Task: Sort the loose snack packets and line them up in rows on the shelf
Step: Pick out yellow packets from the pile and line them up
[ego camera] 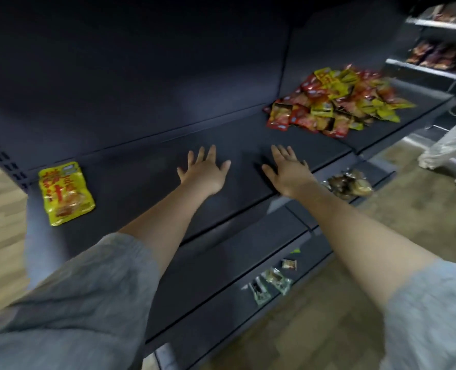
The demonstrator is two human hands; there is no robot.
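Loose snack packets [336,102] sit in a mixed red and yellow heap at the right end of the dark shelf [141,188], against the back panel, unsorted. One yellow packet with red lettering [65,193] lies flat by itself at the shelf's left end, near the front edge, well apart from the heap. Between them the shelf board is bare where both hands are. Left hand [204,170] is flat, fingers spread and straight, palm down on or just over the shelf, holding nothing. Right hand [288,172] likewise: fingers straight and spread, palm down, nothing gripped; contact with the board can't be told for sure. Hands are near each other, not touching. Grey sleeves [93,289] pushed up the forearms. On a lower shelf, right, a few clear brownish packets [349,184]; lower again, small clear packets [272,281]. Far right, another shelf unit with blurred packets [440,54]. Another person's pale trouser leg and shoe [451,145] on the wood-look floor [341,316].
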